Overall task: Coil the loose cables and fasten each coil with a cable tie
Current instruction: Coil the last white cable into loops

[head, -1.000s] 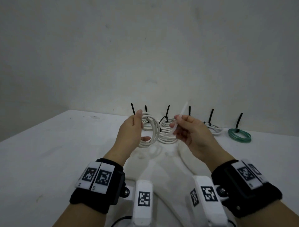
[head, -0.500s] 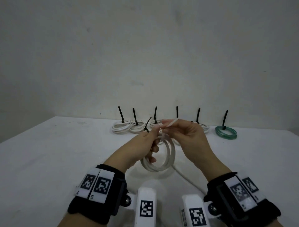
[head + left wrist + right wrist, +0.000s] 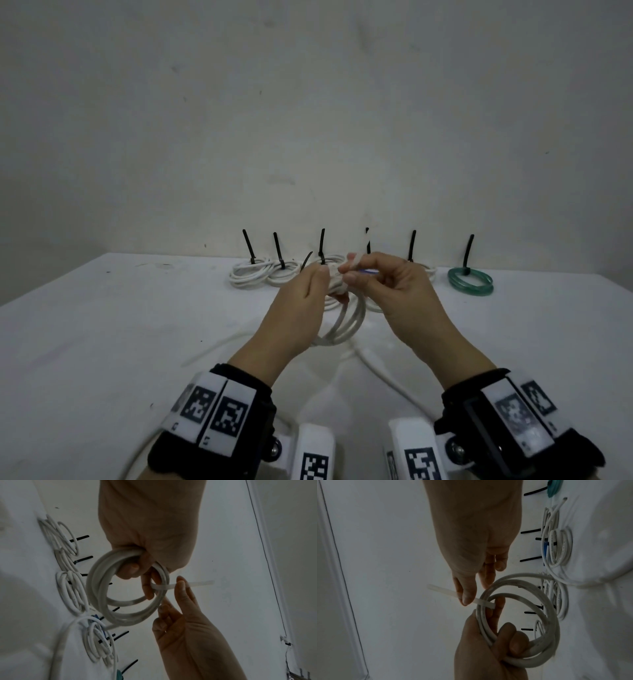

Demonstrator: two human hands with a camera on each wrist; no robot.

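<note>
My left hand [image 3: 323, 279] grips a white cable coil [image 3: 346, 322] above the white table, fingers curled through the loop. The left wrist view shows those fingers [image 3: 135, 568] hooked inside the coil [image 3: 101, 588]. My right hand [image 3: 349, 274] pinches a pale translucent cable tie [image 3: 354, 262] between thumb and forefinger. The tie [image 3: 200, 583] lies across the coil's strands, its free end sticking out past the thumb. In the right wrist view the tie [image 3: 440, 589] runs from my thumb to the coil [image 3: 549, 609]. The coil's loose tail trails onto the table.
Along the table's back edge lies a row of white coils [image 3: 250, 274] fastened with upright black ties [image 3: 247, 245]. A green coil [image 3: 471, 282] ends the row on the right. A loose white cable [image 3: 387, 373] runs across the table [image 3: 102, 325] toward me. A wall stands behind.
Both hands have dropped lower and come together. The right hand has brought the tie from beside the coil onto its strands, and the coil has turned in my left hand.
</note>
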